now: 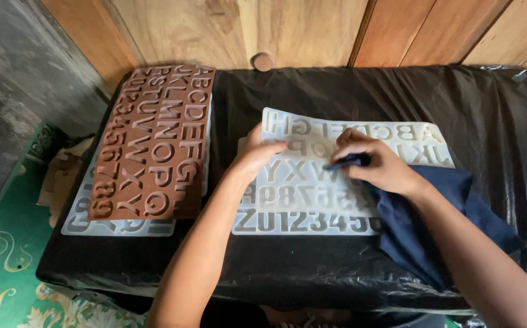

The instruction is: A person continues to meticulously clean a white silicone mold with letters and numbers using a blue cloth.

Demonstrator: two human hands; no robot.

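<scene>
A clear silicone letter-and-number mould lies on top of another clear mould on the black plastic-covered table. My left hand grips the left edge of the top mould and lifts it slightly. My right hand pinches a dark blue cloth and presses a fold of it into a letter cavity near the mould's middle. The cloth trails down to the right, over the moulds' right end.
A brown mould of the same kind lies on a further clear mould at the table's left. The black plastic sheet covers the table. A wooden plank wall stands behind. A green patterned mat lies on the floor at left.
</scene>
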